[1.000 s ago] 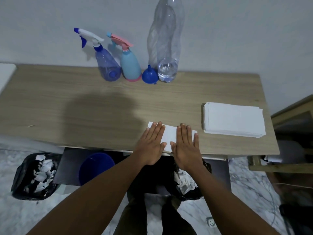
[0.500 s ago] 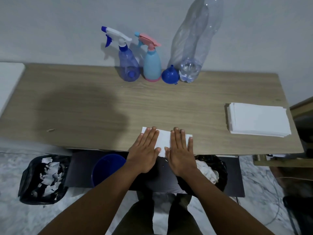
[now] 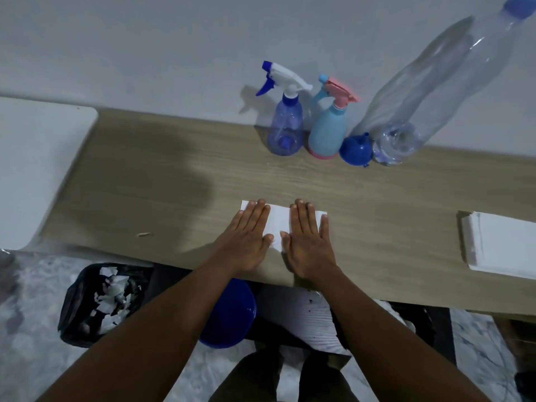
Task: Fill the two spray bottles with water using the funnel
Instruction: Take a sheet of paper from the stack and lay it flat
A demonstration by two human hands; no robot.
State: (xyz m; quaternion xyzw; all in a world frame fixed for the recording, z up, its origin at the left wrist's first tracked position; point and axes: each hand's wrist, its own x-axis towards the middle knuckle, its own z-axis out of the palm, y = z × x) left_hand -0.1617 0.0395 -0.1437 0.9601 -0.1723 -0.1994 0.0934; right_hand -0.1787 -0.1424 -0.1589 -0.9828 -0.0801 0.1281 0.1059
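Head view: my left hand (image 3: 246,242) and right hand (image 3: 309,245) lie flat, fingers straight, on paper (image 3: 278,224). The translucent blue spray bottle (image 3: 285,132), pale-blue pink-topped spray bottle (image 3: 327,132) and blue funnel (image 3: 355,149) stand side by side.

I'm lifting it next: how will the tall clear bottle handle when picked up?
The clear bottle stands tall on a small base, so a high push would probably tip it. Its thin, wavy walls likely flex under a grip.
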